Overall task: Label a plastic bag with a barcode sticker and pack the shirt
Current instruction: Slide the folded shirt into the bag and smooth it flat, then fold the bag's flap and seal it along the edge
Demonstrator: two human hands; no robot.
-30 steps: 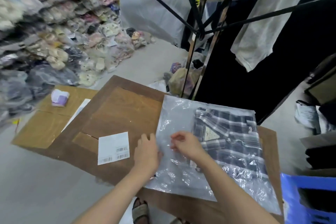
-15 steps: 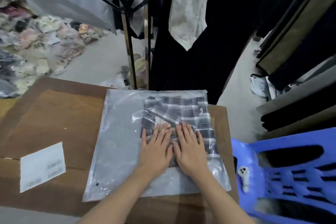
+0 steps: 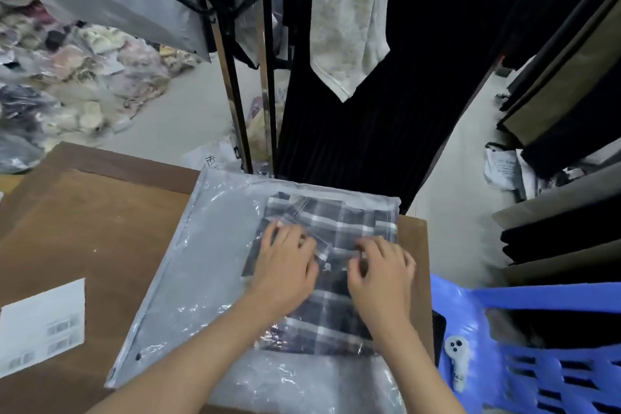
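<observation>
Both hands, left [image 3: 285, 265] and right [image 3: 379, 276], press loosely curled on the bagged shirt [image 3: 336, 228], gripping nothing

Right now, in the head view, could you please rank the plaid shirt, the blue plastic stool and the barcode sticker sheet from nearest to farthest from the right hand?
1. Plaid shirt: inside the plastic bag, directly under the right hand.
2. Blue plastic stool: just off the table's right edge.
3. Barcode sticker sheet: far left on the brown table, beyond the left hand.
</observation>
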